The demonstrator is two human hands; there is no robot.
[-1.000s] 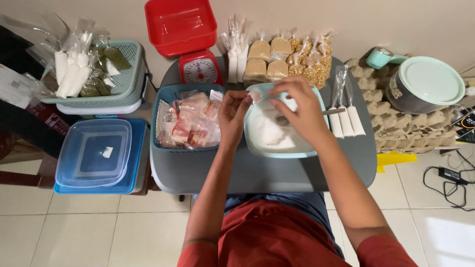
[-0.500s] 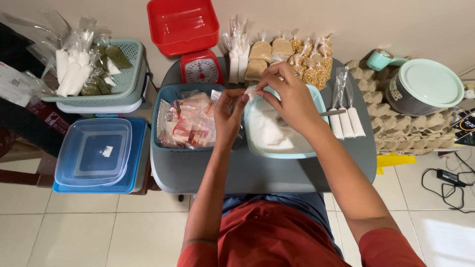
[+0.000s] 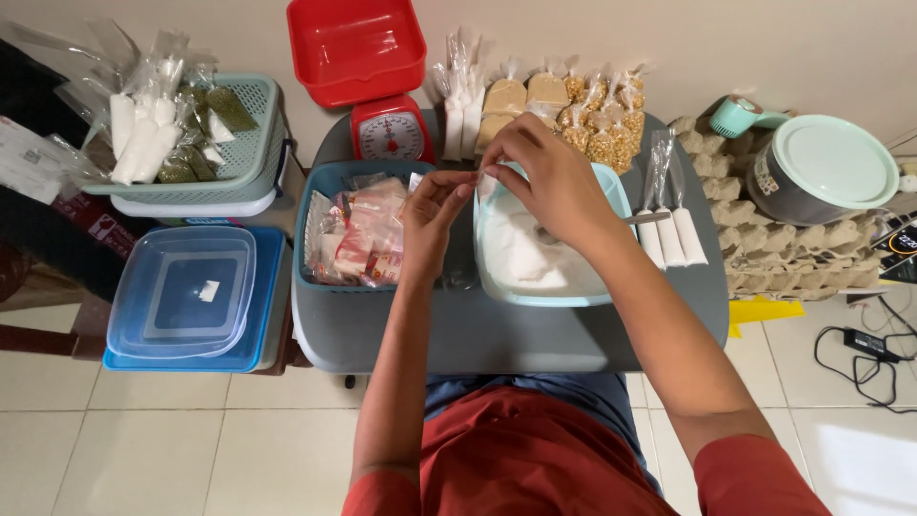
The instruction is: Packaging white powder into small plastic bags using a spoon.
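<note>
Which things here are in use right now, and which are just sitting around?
In use:
left hand
right hand
small clear bag pinched between both hands
pale tub of white powder

Lying about:
red scale
blue basket of packets
filled bags
grey pot

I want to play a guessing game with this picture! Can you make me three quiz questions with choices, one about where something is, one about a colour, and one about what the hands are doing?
1. Where is the scale?
A. Behind the blue bin
B. On the floor
C. In the green basket

2. What colour is the tray on the scale?
A. Yellow
B. Red
C. Black

3. What are the hands doing?
A. Resting flat
B. Lifting the pot
C. Pinching a small bag

Answers: 1 A, it stands at the table's back edge. 2 B, plainly red. 3 C, left hand and right hand meet on it over the bowl.
</note>
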